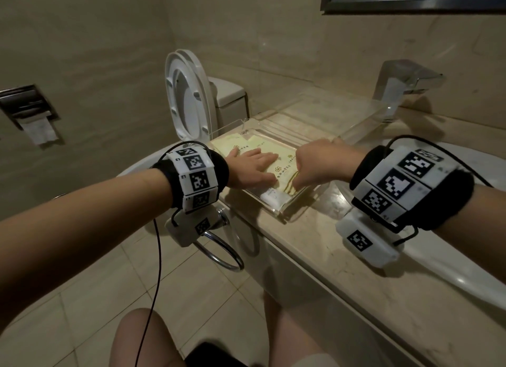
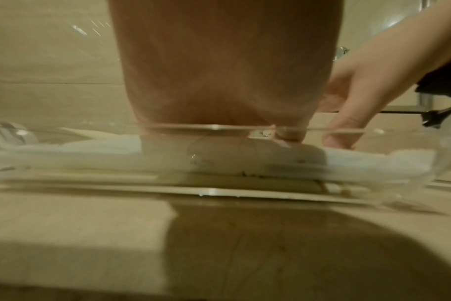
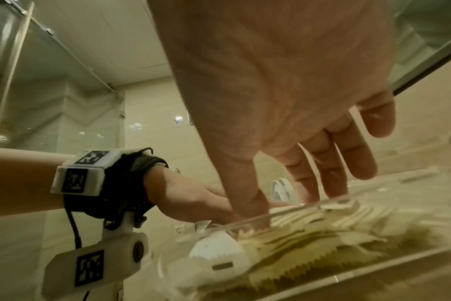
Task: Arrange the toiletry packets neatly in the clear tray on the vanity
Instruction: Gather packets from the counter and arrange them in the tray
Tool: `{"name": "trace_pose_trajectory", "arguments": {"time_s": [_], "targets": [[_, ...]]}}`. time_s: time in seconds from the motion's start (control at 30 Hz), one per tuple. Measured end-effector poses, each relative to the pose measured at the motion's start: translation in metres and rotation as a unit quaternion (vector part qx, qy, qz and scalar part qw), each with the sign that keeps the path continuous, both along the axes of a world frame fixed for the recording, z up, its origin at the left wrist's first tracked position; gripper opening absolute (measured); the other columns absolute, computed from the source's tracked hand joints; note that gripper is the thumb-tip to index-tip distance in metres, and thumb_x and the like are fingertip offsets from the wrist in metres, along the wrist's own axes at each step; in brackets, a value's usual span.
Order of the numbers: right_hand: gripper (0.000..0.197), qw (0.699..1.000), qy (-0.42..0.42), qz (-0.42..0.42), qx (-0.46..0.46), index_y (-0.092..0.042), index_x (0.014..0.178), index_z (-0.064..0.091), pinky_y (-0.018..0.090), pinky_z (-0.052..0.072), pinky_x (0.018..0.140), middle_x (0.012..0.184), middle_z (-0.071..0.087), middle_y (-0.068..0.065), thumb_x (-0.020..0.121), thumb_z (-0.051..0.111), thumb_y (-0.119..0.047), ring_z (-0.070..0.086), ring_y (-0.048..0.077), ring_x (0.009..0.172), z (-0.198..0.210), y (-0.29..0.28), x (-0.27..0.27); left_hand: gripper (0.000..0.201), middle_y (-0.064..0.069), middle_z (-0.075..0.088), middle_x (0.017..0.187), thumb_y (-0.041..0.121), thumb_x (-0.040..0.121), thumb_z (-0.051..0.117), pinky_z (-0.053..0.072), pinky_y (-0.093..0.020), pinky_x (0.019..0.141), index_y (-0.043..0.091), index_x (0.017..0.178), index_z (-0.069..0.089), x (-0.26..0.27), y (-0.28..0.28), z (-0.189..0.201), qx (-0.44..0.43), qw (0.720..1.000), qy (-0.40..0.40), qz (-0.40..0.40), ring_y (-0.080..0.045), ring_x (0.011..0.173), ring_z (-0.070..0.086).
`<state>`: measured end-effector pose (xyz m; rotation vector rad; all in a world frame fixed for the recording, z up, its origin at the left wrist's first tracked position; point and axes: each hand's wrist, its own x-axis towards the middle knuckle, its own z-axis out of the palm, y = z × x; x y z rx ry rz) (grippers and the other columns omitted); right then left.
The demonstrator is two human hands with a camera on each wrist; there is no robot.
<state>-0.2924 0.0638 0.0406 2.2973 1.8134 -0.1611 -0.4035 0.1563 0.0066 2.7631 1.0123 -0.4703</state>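
A clear tray [image 1: 283, 212] sits on the marble vanity and holds several pale yellow-green toiletry packets [image 1: 284, 172] lying flat and overlapping. A white packet [image 1: 269, 195] lies at its near corner. My left hand [image 1: 253, 166] presses flat on the packets with straight fingers. My right hand [image 1: 317, 164] reaches down from the right, fingertips touching the packets' near edge. In the right wrist view the right hand [image 3: 283, 101] dips its fingers over the tray rim [image 3: 348, 279] onto the serrated packets [image 3: 309, 240]. The left wrist view shows the left palm [image 2: 224, 71] behind the tray wall [image 2: 116, 183].
A toilet [image 1: 189, 98] with its lid raised stands just left of the counter. A chrome faucet [image 1: 402, 81] rises behind the tray, beside a white basin [image 1: 451, 257] on the right. A towel ring [image 1: 221, 251] hangs below the counter's front edge.
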Motion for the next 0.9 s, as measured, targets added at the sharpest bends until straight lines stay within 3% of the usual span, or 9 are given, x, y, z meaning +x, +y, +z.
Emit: {"name": "trace_pose_trajectory", "arguments": {"time_s": [0.07,0.17,0.23,0.3,0.4,0.47,0.67,0.77,0.9], "targets": [[0.031,1.000,-0.002,0.003,0.009,-0.018,0.064,0.043,0.030,0.029,0.078,0.068,0.045,-0.004,0.089,0.053,-0.033,0.047,0.019,0.078,-0.001,-0.002,-0.001,0.063,0.005,0.001,0.161,0.045,0.099,0.029,-0.007,-0.047,0.119,0.025,0.152,0.002,-0.001,-0.001,-0.001,-0.002,1.000,-0.007,0.001,-0.015,0.148,-0.003],[0.022,1.000,0.001,0.014,0.014,-0.012,0.075,0.048,0.022,0.031,0.052,0.067,0.043,-0.002,0.092,0.049,-0.028,0.047,0.015,0.066,-0.002,-0.005,-0.002,0.062,0.006,0.002,0.161,0.045,0.099,0.028,-0.007,-0.048,0.119,0.027,0.152,0.002,-0.002,-0.001,-0.001,-0.002,1.000,-0.015,0.001,-0.015,0.148,-0.002],[0.019,1.000,0.000,0.017,-0.002,-0.012,0.086,0.049,0.021,0.029,0.048,0.067,0.042,-0.002,0.094,0.046,-0.029,0.048,0.018,0.073,-0.002,-0.008,-0.004,0.062,0.006,0.001,0.161,0.045,0.099,0.029,-0.007,-0.048,0.119,0.027,0.152,0.003,-0.002,-0.001,-0.001,0.003,1.000,-0.017,0.000,-0.015,0.149,-0.002],[0.021,1.000,-0.003,0.017,-0.003,-0.011,0.086,0.049,0.021,0.029,0.048,0.067,0.042,-0.001,0.096,0.043,-0.029,0.047,0.017,0.069,-0.003,-0.010,-0.005,0.062,0.005,-0.001,0.161,0.045,0.099,0.029,-0.006,-0.047,0.118,0.026,0.152,0.003,-0.002,-0.002,-0.002,0.016,1.000,-0.017,-0.001,-0.016,0.148,-0.004],[0.022,0.999,-0.032,0.017,-0.008,-0.012,0.090,0.057,0.023,0.035,0.056,0.068,0.045,-0.002,0.096,0.040,-0.025,0.044,0.012,0.061,-0.004,-0.014,-0.006,0.063,0.003,0.001,0.161,0.044,0.098,0.032,-0.005,-0.047,0.118,0.022,0.152,0.009,-0.004,-0.004,-0.003,0.045,0.999,-0.030,0.000,-0.019,0.148,-0.004],[0.025,0.998,-0.058,0.027,-0.020,-0.012,0.102,0.061,0.027,0.037,0.067,0.072,0.047,-0.003,0.095,0.039,-0.020,0.049,0.015,0.071,-0.004,-0.018,-0.007,0.061,0.001,0.009,0.159,0.043,0.098,0.035,-0.003,-0.048,0.119,0.020,0.151,0.015,-0.004,-0.007,-0.002,0.059,0.997,-0.043,-0.003,-0.019,0.148,-0.001],[0.038,0.993,-0.107,0.045,-0.015,-0.016,0.133,0.042,0.031,0.035,0.082,0.124,0.052,0.010,0.096,0.041,-0.024,0.052,0.025,0.110,-0.005,-0.037,-0.016,0.058,-0.001,0.017,0.158,0.040,0.099,0.032,-0.003,-0.048,0.118,0.023,0.152,0.014,-0.005,-0.012,-0.001,0.057,0.998,-0.042,0.000,-0.020,0.147,0.003],[0.045,0.993,-0.107,0.030,-0.032,-0.016,0.138,0.035,0.036,0.040,0.095,0.131,0.047,0.013,0.095,0.045,-0.025,0.048,0.028,0.119,-0.006,-0.038,-0.017,0.058,0.000,0.015,0.159,0.038,0.099,0.032,-0.004,-0.047,0.118,0.026,0.152,0.011,-0.006,-0.013,-0.002,0.050,0.998,-0.045,0.010,-0.019,0.148,0.002],[0.046,0.997,-0.066,0.017,-0.036,-0.014,0.138,0.034,0.037,0.044,0.095,0.132,0.047,0.015,0.094,0.044,-0.020,0.050,0.028,0.116,-0.009,-0.036,-0.009,0.057,0.001,0.013,0.160,0.037,0.100,0.030,-0.004,-0.045,0.118,0.027,0.152,0.010,-0.006,-0.014,-0.003,0.043,0.997,-0.059,0.016,-0.018,0.148,0.000]]}}
